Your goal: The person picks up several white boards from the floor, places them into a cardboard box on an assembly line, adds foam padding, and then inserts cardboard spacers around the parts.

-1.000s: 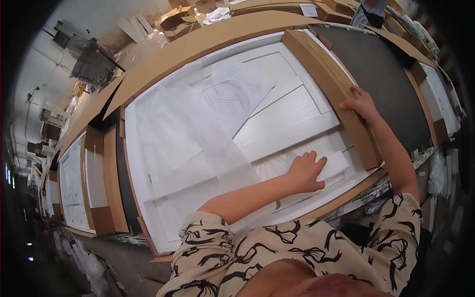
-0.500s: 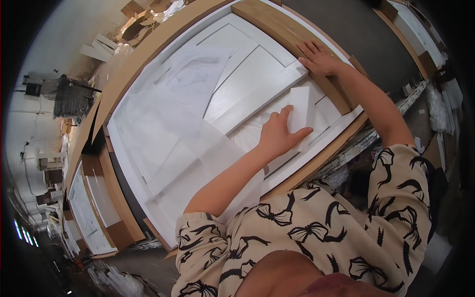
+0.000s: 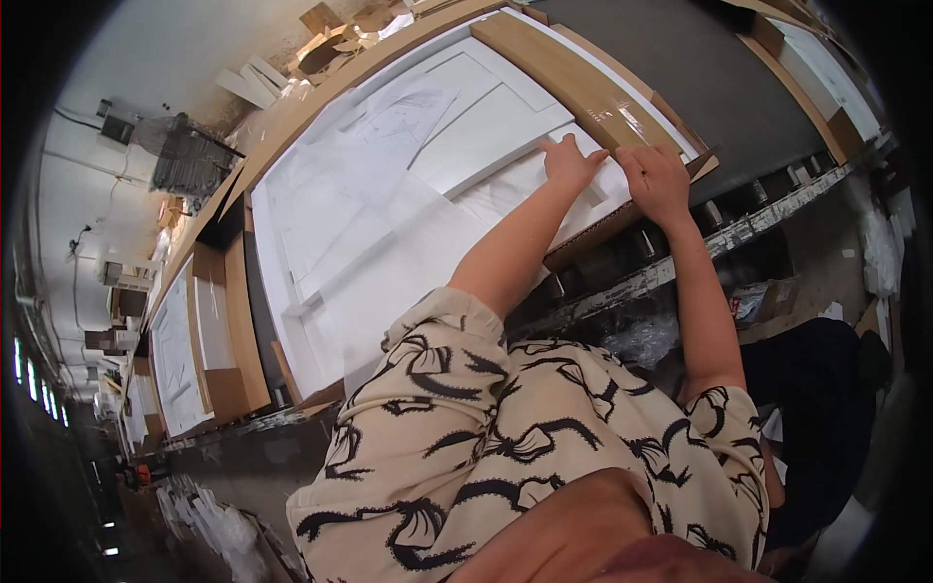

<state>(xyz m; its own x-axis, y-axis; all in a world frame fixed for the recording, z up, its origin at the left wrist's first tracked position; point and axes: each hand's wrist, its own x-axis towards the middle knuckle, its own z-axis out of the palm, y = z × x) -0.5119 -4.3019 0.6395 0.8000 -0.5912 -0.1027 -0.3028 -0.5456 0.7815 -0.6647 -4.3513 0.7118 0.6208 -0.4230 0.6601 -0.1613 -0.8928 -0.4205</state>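
A carton (image 3: 292, 121) lined with white foam holds white framed panels (image 3: 486, 131). Across its far right side lies a long brown cardboard box (image 3: 554, 73), taped near its close end. My right hand (image 3: 658, 183) has its fingers bent over that close end. Just to its left, my left hand (image 3: 575, 165) rests by the end of a white panel rail, thumb and forefinger apart; its other fingertips are partly hidden. A thin translucent wrapping sheet (image 3: 389, 262) covers the left part of the panels. On it lies a white paper with line drawings (image 3: 403, 112).
The carton sits on a dark conveyor (image 3: 680, 58) with rollers along a worn metal edge (image 3: 719, 233). Another open carton (image 3: 224, 330) stands at left, and one more (image 3: 826, 78) at far right. A fan (image 3: 185, 155) stands by the wall. Plastic wrap (image 3: 641, 335) lies below the conveyor.
My right hand has slid back along the brown box to its close end. My left hand has moved up and right, from beside the white foam block toward my right hand. The view has shifted.
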